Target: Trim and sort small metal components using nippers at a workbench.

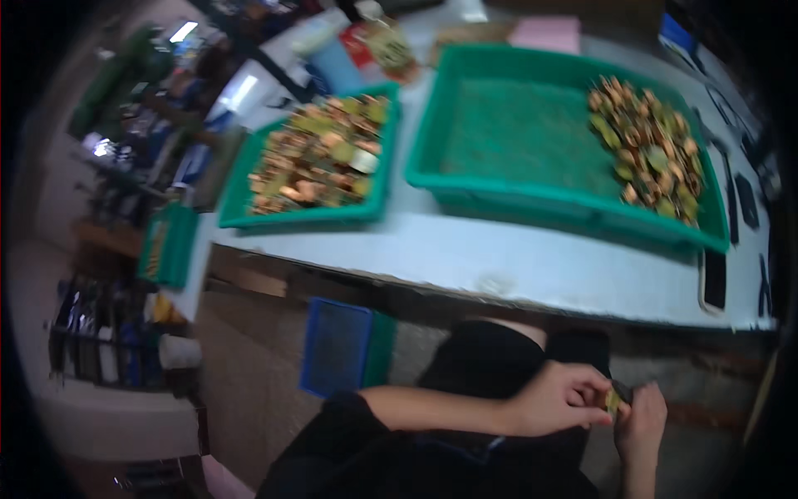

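Note:
Over my lap, my left hand (565,401) pinches a small yellow-green part (613,402) between thumb and fingers. Close against it is my right hand (643,422), its fingers bent and closed. A small dark piece (622,389) shows between the two hands; blur hides what it is and how the right hand holds it. On the table beyond, a large green tray (532,204) has a pile of copper-coloured and yellow-green parts (652,154) at its right end. To its left, a smaller green tray (303,219) is filled with similar parts (320,158).
A phone (713,281) lies near the table's front right, with dark tools (746,201) beyond it. A bottle (386,41) and a pink block (545,35) stand at the back. Below the table edge is a blue-rimmed bin (337,345). A narrow green bin (170,245) sits at far left.

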Demonstrator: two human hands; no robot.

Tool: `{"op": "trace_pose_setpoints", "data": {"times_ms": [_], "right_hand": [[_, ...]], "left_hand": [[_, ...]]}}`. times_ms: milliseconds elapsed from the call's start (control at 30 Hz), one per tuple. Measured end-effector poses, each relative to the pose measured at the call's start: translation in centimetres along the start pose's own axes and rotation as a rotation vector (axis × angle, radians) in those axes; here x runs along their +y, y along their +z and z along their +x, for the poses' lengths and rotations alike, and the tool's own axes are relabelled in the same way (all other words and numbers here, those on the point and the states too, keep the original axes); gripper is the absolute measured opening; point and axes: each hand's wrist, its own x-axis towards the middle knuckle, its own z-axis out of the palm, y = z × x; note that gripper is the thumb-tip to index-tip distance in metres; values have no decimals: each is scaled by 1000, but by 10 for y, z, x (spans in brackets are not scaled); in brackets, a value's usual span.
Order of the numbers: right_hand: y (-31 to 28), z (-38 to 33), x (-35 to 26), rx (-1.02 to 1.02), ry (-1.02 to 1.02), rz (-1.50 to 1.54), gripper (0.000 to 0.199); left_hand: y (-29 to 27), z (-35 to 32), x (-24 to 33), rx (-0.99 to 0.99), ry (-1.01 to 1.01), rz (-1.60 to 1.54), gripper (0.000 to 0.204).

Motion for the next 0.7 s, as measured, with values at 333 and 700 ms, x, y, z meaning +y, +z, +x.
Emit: {"op": "trace_pose_setpoints", "data": {"times_ms": [333,700], "right_hand": [[-10,46,2,273,237,932,36],[-3,34,5,352,348,1149,36]], "left_hand": [[-8,13,71,-4,18,97,34],[-48,98,169,-16,-30,-111,18]]}}
